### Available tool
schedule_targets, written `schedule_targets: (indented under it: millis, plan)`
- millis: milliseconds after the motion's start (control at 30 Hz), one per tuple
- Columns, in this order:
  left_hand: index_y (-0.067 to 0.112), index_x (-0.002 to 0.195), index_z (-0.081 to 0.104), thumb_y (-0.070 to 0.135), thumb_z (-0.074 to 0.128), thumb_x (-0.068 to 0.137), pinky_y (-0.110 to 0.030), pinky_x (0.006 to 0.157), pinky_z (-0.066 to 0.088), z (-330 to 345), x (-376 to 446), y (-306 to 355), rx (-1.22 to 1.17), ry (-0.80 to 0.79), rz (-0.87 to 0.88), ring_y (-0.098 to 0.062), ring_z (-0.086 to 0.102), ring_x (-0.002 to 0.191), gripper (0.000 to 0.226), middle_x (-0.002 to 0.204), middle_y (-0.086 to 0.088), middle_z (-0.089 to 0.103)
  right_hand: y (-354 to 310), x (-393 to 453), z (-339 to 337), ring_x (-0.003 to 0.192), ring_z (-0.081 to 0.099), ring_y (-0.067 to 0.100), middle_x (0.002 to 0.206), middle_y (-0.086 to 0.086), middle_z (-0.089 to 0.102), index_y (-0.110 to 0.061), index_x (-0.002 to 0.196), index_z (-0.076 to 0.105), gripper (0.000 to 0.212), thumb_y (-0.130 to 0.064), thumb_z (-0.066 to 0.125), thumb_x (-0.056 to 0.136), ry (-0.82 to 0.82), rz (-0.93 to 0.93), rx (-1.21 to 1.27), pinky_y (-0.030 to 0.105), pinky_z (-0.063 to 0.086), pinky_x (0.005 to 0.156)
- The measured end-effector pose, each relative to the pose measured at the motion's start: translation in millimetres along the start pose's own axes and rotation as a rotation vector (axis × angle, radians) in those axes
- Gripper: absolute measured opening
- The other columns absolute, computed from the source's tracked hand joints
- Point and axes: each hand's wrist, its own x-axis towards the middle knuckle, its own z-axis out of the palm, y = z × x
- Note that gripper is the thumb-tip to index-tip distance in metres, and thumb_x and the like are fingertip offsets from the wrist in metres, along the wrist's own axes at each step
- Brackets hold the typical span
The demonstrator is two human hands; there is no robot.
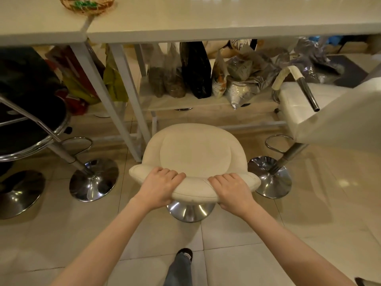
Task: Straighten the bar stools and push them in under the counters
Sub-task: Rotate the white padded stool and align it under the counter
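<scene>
both hands, left hand [158, 187] and right hand [232, 191], are wrapped tight on the low back of the white stool [194, 156], mid frame. pushed crooked, it could bump the counter leg [127, 104].

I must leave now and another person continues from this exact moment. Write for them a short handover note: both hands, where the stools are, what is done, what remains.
Left hand and right hand: both grip the low backrest of the cream stool, one at each end.
Cream stool: faces the counter squarely, but its seat stands in front of the counter edge, not under it.
Black stool, at left: seat partly under the counter.
White square stool, at right: looks turned at an angle and out from the counter.
Done: the cream stool seems straight.
Left: push the cream stool in, then straighten and push in the other two.
</scene>
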Motion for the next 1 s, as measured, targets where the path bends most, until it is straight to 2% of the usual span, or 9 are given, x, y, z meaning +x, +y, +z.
schedule_targets:
  millis: [233,400,533,767,1000]
  plan:
    - [0.021,0.105,0.048,0.035,0.079,0.042,-0.029,0.058,0.047,5.3,38.6,-32.5,0.004,-0.017,-0.015,-0.019,0.063,0.063,0.071,0.076,0.003,0.066,29.6,42.1,7.7,0.056,0.057,0.021,0.069,0.0,0.062,-0.012,0.088,0.062,0.051,-0.014,0.077,0.039,-0.04,0.016,0.001,0.029,0.046,0.052]
    - [0.021,0.104,0.054,0.034,0.08,0.045,-0.029,0.059,0.048,9.6,68.3,-56.7,0.007,-0.013,-0.013,-0.019,0.063,0.064,0.066,0.077,0.003,0.067,52.1,72.0,11.7,0.056,0.057,0.022,0.069,0.001,0.062,-0.012,0.088,0.062,0.053,-0.014,0.077,0.038,-0.052,0.03,-0.002,0.03,0.047,0.052]
    - [0.022,0.105,0.049,0.033,0.08,0.045,-0.029,0.058,0.048,14.8,87.0,-73.6,0.001,-0.004,-0.003,-0.019,0.063,0.063,0.068,0.077,0.003,0.066,65.9,91.7,15.7,0.057,0.058,0.022,0.069,0.001,0.062,-0.011,0.089,0.062,0.053,-0.014,0.077,0.038,-0.057,0.031,-0.002,0.032,0.048,0.052]
    - [0.022,0.106,0.051,0.034,0.08,0.046,-0.029,0.061,0.05,20.9,108.3,-95.7,-0.002,-0.016,0.014,-0.018,0.064,0.066,0.068,0.08,0.004,0.067,82.1,115.4,24.4,0.058,0.058,0.021,0.071,0.001,0.063,-0.012,0.09,0.062,0.052,-0.015,0.077,0.041,-0.059,0.04,-0.01,0.033,0.05,0.053]
    - [0.022,0.104,0.05,0.033,0.081,0.039,-0.026,0.06,0.049,23.1,126.5,-120.7,-0.01,-0.012,0.034,-0.017,0.064,0.065,0.073,0.079,0.004,0.067,89.6,140.1,27.7,0.058,0.058,0.021,0.071,0.001,0.063,-0.012,0.09,0.061,0.048,-0.011,0.073,0.044,-0.046,0.045,-0.001,0.033,0.05,0.052]
